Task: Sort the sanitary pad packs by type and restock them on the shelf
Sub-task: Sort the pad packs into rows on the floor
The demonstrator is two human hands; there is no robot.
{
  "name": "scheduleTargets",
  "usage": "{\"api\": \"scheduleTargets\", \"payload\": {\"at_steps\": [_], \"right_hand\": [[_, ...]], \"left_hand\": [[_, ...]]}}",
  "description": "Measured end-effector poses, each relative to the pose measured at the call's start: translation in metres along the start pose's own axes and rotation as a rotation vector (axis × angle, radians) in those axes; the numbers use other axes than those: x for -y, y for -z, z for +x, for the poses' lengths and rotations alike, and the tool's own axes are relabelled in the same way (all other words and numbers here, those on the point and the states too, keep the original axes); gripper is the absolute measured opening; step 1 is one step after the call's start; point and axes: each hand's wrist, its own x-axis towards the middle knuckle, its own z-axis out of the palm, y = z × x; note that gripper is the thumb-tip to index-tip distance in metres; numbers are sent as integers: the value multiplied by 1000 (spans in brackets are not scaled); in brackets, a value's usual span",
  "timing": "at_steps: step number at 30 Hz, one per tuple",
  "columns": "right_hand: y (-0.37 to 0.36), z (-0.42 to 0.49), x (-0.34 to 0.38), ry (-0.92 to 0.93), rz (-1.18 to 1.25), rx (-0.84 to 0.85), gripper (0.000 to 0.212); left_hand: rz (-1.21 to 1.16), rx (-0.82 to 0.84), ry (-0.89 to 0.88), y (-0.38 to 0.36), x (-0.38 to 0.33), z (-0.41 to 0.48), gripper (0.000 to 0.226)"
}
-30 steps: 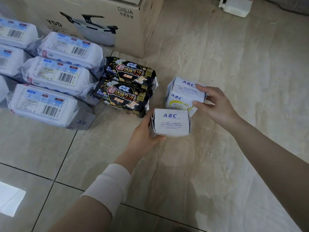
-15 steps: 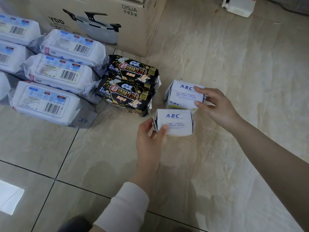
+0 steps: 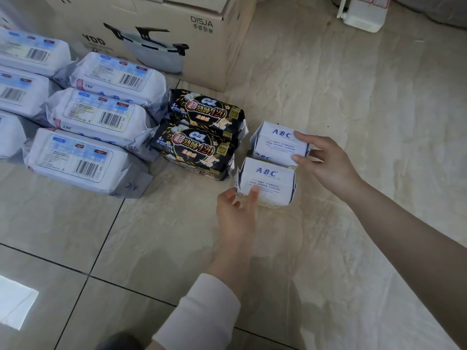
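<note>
Two small white ABC packs lie on the tiled floor, one behind the other. My right hand point(image 3: 326, 162) holds the far ABC pack point(image 3: 276, 145) by its right end, index finger on top and thumb below. My left hand point(image 3: 235, 213) is at the near ABC pack point(image 3: 270, 180): the thumb touches its front face and the fingers hang loosely curled beside its left corner. Left of them, two black packs marked 420 point(image 3: 195, 150) lie side by side. Further left are several large white packs with barcodes point(image 3: 75, 162).
A large cardboard box point(image 3: 156, 34) printed with a pot stands behind the packs. A white plastic container point(image 3: 364, 13) sits at the top right. Bare beige floor tiles point(image 3: 353, 97) stretch to the right and towards me.
My left hand has loosened its grip on the near ABC pack and slid back to its front. The far ABC pack has settled flat behind the near one, still in my right hand.
</note>
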Motion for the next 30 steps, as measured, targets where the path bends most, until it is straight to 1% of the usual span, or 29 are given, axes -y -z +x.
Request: {"api": "scheduleTargets", "payload": {"at_steps": [4, 7, 10, 18, 30], "right_hand": [[-4, 4, 4, -9, 10, 17, 45], [-5, 8, 5, -28, 11, 21, 45], [-6, 11, 6, -38, 17, 32, 45], [-9, 14, 5, -59, 41, 31, 41], [-11, 14, 8, -57, 19, 26, 42]], "left_hand": [[-104, 34, 48, -5, -7, 2, 48], [-129, 17, 26, -4, -11, 7, 44], [-126, -16, 9, -1, -13, 9, 45], [-118, 35, 49, -7, -19, 3, 40], [-115, 16, 95, -12, -24, 2, 38]]}}
